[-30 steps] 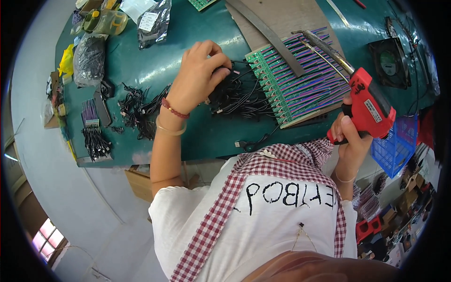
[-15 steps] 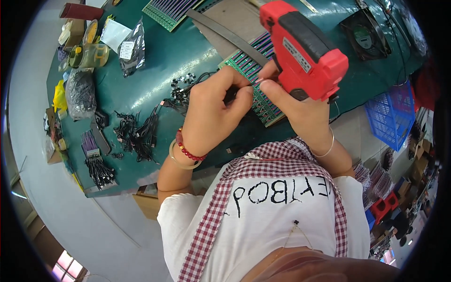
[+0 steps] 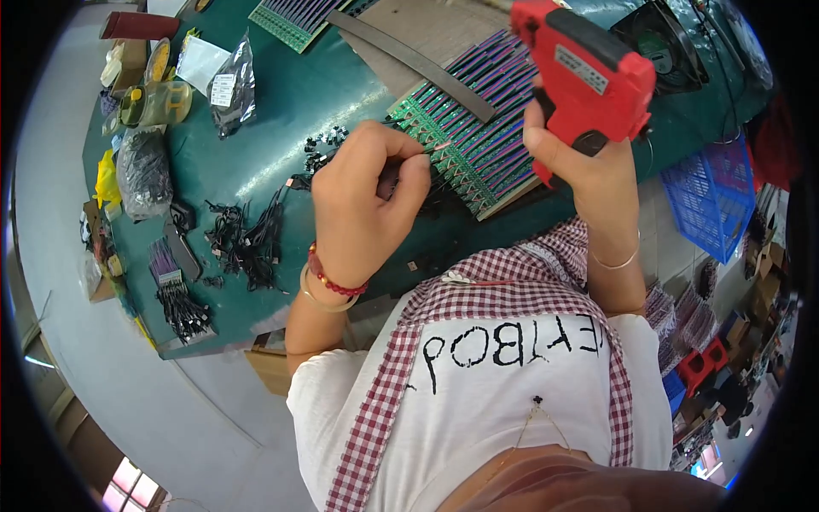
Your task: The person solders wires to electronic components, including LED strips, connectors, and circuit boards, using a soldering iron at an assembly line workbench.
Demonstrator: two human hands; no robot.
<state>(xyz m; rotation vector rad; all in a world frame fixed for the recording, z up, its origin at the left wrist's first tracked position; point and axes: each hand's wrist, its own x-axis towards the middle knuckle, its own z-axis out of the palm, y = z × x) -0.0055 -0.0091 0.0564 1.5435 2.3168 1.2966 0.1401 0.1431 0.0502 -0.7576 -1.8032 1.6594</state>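
Red-checked trim on your white shirt (image 3: 478, 375) sits nearest the camera. Your left hand (image 3: 363, 213), bead bracelets on the wrist, hovers at the near edge of the green surface (image 3: 256, 145); its fingers (image 3: 415, 175) are pinched narrow on a small part, too small to identify, just at the corner of the stacked green circuit strips (image 3: 469, 136). Your right hand (image 3: 589, 166) is raised beside it, fingers wrapped tight around the grip of the red glue gun (image 3: 584, 68), above the strips' right end. Left of your left hand: loose black wire bundles (image 3: 247, 243). Farther out: a dark flat bar (image 3: 409, 55) lying across the strips, plastic bags (image 3: 230, 81), a black fan (image 3: 670, 43). Blue basket (image 3: 712, 196) off the surface's right edge.
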